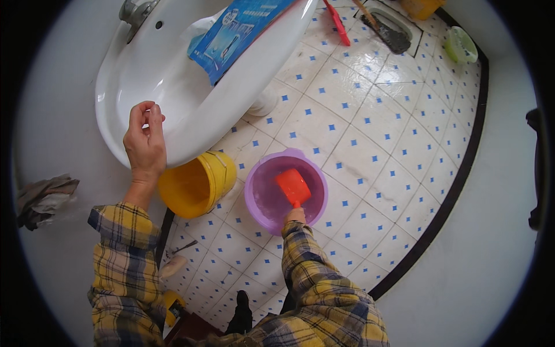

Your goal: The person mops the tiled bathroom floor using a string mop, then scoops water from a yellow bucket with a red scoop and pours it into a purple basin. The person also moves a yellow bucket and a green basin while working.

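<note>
My right hand point(295, 215) grips the handle of a red plastic dipper point(294, 185). The dipper's cup is within a purple plastic basin point(250, 204) that holds water and sits on the tiled floor. Over the near left rim of a white ceramic washbasin point(238, 95) is my left hand point(146, 141), its fingers loosely curled with a gap to the thumb and nothing visible in them. A blue printed plastic packet point(234, 39) lies across the washbasin's right side. Below the washbasin's near end, a yellow bucket point(223, 178) lies tipped on its side.
A metal faucet point(134, 15) is at the washbasin's back. Farther off are a red plastic handle-like piece point(338, 24), a dark, wet brush or mop head point(390, 37) over a squat toilet point(405, 28), and a green container point(460, 44). A bottle point(173, 266) lies near the left wall.
</note>
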Available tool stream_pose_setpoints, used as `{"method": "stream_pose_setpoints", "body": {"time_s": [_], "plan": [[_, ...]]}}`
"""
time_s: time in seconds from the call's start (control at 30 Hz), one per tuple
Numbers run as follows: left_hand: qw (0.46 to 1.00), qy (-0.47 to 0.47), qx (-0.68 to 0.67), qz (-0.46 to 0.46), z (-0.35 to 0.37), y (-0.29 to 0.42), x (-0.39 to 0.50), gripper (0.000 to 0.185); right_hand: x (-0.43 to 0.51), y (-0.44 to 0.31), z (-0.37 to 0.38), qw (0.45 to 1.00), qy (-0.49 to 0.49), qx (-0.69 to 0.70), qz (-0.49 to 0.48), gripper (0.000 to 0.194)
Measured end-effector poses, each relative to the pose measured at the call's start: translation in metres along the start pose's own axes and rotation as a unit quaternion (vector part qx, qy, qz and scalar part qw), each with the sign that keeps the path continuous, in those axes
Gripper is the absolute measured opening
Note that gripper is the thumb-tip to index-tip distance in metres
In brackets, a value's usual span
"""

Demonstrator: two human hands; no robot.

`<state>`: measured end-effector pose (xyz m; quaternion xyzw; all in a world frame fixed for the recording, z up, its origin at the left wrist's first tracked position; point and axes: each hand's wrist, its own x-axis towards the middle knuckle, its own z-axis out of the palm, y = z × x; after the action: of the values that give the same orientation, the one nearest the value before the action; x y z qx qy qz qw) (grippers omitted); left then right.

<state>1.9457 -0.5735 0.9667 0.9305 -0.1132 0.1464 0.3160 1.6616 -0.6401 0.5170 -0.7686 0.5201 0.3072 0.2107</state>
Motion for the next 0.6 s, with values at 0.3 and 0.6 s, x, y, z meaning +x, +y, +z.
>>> {"method": "stream_pose_setpoints", "body": {"time_s": [0.3,0.6], "plan": [[1.0,0.012,0.024,-0.016,0.0,-0.005,0.0,0.024,-0.008,0.047,-0.019,0.79,-0.447,0.418,-0.012,0.01],[0.998,0.005,0.057,0.001,-0.005,0.001,0.0,0.022,-0.121,0.104,-0.184,0.585,-0.421,0.693,0.006,0.009]]}}
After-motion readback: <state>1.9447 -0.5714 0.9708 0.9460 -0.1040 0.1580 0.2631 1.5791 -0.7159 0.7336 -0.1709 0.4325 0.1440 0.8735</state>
